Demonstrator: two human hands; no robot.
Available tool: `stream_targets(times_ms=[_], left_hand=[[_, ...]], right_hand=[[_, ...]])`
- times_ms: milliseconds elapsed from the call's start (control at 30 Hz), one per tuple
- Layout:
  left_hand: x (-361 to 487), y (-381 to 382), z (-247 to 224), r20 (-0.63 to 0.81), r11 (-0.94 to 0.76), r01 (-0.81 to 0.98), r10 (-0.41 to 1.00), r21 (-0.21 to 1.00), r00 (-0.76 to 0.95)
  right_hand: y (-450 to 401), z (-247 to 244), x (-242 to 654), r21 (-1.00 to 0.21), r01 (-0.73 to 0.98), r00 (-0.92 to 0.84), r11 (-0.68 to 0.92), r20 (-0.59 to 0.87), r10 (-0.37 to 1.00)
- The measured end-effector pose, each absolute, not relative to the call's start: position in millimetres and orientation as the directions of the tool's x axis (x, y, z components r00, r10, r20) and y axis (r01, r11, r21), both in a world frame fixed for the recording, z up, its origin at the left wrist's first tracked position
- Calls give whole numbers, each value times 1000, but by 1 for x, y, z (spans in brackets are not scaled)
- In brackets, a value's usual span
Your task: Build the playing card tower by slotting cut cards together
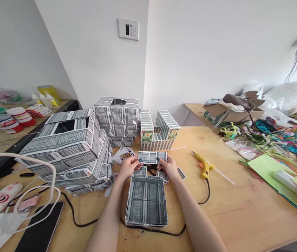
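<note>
A strip of joined playing cards [149, 157], patterned backs showing, is held level between both hands. My left hand [130, 167] pinches its left end and my right hand [168, 167] its right end. Just below, between my forearms, lies an open square tray made of cards [146, 201]. Loose cards lie partly under my hands, and a face-up fan of cards [124, 154] rests beyond my left hand. To the right, a yellow glue gun [204, 165] lies on the wooden table [232, 210].
Large card-built boxes [68, 140] stand at the left, another [119, 120] behind. Stacked card packs [158, 131] stand near the wall. A black cable [76, 220] runs beneath the tray. A phone [40, 229] lies front left; green paper [274, 178] and coloured scraps [284, 133] cover the right.
</note>
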State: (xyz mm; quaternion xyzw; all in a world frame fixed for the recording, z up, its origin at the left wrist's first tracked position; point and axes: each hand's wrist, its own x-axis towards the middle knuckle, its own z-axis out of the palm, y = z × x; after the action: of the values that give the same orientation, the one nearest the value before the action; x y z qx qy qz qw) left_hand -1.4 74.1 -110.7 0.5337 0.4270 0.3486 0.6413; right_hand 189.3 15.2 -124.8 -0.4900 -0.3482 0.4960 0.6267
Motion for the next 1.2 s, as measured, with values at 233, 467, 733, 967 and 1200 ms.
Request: stream_targets(times_ms=[233,467,733,967,1200], left_hand=[[3,73,-112,-180,194,0,912,981,368],[2,75,-116,-164,184,-28,926,983,340],[-9,73,-110,-108,125,-23,927,992,359],[-4,72,-112,-89,107,-17,893,994,440],[-3,71,-112,-107,109,16,921,994,373]], right_hand=[[20,-128,184,-960,-261,415,103,-15,910],[22,-133,193,-953,-263,509,153,-2,861],[19,-124,192,-904,-390,405,173,1,914],[18,-122,184,-904,-409,327,124,-18,945],[15,-121,185,-929,-364,198,69,-5,980]])
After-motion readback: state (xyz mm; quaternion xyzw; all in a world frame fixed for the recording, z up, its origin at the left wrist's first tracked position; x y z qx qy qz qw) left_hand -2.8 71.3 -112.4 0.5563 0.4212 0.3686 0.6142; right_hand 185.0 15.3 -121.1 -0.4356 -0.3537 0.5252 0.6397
